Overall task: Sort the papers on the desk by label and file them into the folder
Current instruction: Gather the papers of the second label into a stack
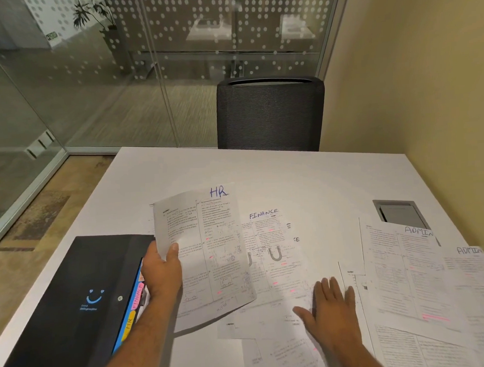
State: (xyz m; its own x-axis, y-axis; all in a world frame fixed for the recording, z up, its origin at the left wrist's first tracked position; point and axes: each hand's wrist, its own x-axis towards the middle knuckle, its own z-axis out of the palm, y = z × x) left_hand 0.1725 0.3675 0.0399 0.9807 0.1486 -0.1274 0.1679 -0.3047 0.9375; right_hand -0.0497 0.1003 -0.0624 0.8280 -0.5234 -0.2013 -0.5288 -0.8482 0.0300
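My left hand (161, 270) grips the left edge of a printed sheet marked HR (210, 242) and holds it lifted above the white desk (291, 174). Just left of it lies a black expanding folder (72, 293) with coloured tabs (136, 300) reading HR and FINANCE along its right edge. My right hand (333, 311) lies flat, fingers straight, on papers spread over the desk. A sheet marked FINANCE (270, 244) lies under and to the right of the HR sheet. Two sheets marked ADMIN (404, 269) (473, 277) lie at the right.
A black mesh chair (269, 113) stands behind the desk's far edge. A grey cable hatch (400, 213) is set into the desk at the right. Glass partitions rise at the back and left, a beige wall at the right. More loose sheets (282, 354) lie near the front edge.
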